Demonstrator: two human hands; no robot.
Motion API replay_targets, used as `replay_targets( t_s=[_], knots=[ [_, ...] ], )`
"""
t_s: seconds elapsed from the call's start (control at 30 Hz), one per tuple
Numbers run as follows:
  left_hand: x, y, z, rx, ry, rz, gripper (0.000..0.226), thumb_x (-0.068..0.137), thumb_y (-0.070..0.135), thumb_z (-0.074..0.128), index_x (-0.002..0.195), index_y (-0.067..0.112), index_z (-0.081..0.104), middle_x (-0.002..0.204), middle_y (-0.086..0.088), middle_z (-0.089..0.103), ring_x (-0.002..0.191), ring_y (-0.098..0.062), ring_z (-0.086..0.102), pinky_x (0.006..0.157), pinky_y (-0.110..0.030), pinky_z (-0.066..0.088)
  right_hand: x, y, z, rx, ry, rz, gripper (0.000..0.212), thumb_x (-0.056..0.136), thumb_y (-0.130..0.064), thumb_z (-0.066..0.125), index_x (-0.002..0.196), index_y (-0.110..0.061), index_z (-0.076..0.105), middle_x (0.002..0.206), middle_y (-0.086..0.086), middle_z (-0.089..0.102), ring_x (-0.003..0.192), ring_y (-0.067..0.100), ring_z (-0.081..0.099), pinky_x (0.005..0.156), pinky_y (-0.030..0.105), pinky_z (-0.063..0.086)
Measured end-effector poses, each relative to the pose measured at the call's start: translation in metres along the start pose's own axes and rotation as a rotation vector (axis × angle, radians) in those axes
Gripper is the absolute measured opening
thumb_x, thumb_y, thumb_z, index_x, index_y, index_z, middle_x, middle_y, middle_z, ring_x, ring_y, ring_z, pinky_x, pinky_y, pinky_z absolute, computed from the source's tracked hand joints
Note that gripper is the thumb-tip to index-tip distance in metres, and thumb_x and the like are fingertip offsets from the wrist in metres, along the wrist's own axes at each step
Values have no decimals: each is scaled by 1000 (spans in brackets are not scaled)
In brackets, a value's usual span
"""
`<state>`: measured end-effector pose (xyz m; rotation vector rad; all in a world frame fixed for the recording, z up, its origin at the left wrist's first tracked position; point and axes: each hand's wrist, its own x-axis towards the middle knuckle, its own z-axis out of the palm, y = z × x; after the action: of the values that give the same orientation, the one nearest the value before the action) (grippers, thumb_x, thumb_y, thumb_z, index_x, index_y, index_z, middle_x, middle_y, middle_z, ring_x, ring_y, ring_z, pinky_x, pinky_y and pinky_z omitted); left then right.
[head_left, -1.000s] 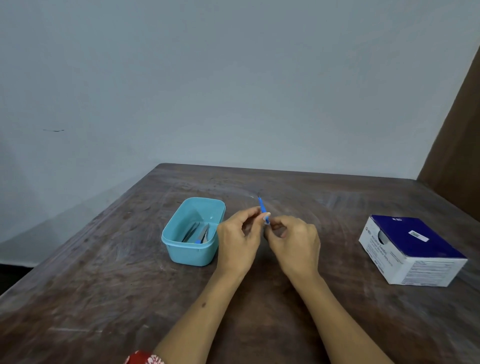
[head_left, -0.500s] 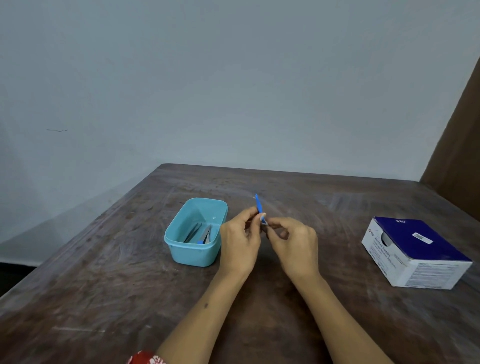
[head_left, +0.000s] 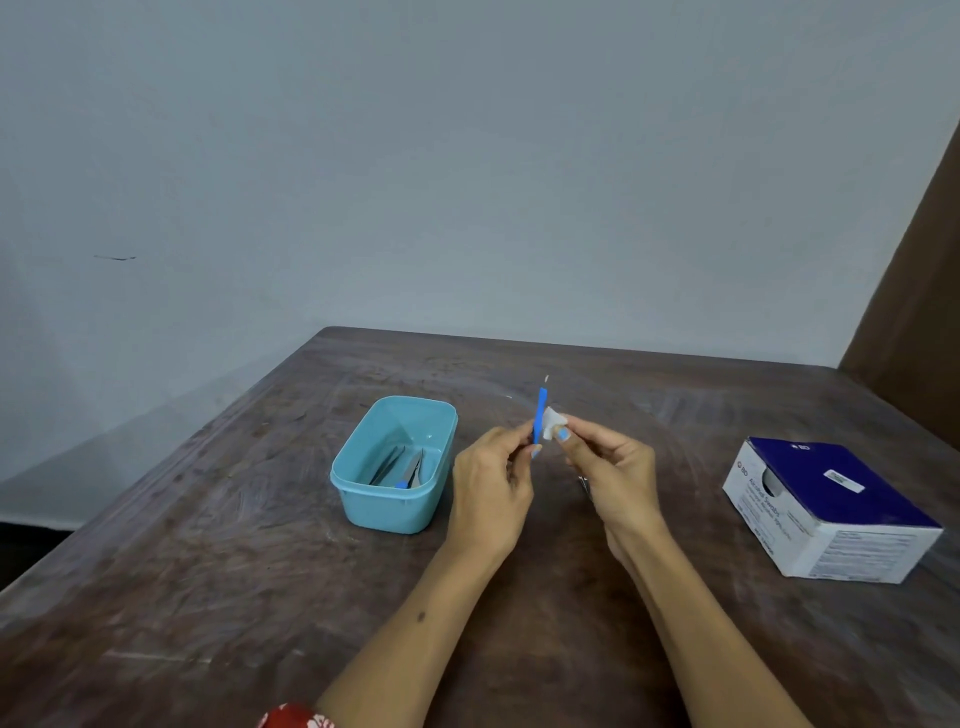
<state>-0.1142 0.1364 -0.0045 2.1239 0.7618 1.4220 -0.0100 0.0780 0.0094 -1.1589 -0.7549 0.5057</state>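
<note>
Behind left hand (head_left: 491, 483), stick (head_left: 540, 415) base hidden; right hand (head_left: 613, 483) pinches pad (head_left: 551, 422).

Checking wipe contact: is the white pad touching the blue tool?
Touching. Head view: white pad, pinched by right hand, overlaps the blue tool, no gap.

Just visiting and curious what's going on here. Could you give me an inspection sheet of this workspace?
Surface: worn brown wooden table, scuffed.
Job's things: thin blue stick-shaped tool, held nearly upright; small white pad against it.
Clutter: teal plastic tub holding metal tools; white-and-navy cardboard box.
Hands: left hand pinches the tool; right hand pinches the pad.
Cables: nothing seen.
Surroundings: pale grey wall; brown panel at right.
</note>
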Motion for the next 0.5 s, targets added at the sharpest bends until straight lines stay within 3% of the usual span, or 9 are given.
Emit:
replay_targets(
  t_s=[0.13, 0.27, 0.37, 0.5],
  knots=[
    [0, 0, -1, 32, -47, 12, 32, 86, 4, 61, 114, 18, 67, 80, -3, 67, 71, -12, 60, 68, -26, 52, -4, 0, 2, -13, -85, -16, 21, 79, 3, 67, 96, -8, 71, 79, -9, 74, 82, 4, 69, 70, 13, 52],
    [0, -2, -1, 41, -120, -6, 25, 85, 4, 61, 106, 15, 71, 82, -4, 67, 72, -12, 60, 71, -30, 53, -3, 0, 3, -8, -46, 0, 18, 79, 3, 68, 93, -8, 71, 75, -9, 74, 76, 3, 69, 69, 14, 53],
    [-1, 1, 0, 51, -209, -14, 26, 87, 6, 60, 110, 14, 68, 89, -4, 68, 78, -10, 60, 74, -23, 52, 0, 1, 1, -25, 39, -3, 16, 81, -3, 69, 87, -18, 72, 75, -8, 74, 76, 5, 68, 70, 17, 54],
    [-1, 1, -1, 54, -182, -3, 26, 87, 4, 58, 108, 14, 69, 89, -3, 68, 78, -9, 61, 74, -22, 51, -2, -1, 6, -89, 26, -47, 18, 80, -3, 70, 79, -21, 71, 70, -7, 72, 70, 10, 64, 65, 18, 52]
  ],
)
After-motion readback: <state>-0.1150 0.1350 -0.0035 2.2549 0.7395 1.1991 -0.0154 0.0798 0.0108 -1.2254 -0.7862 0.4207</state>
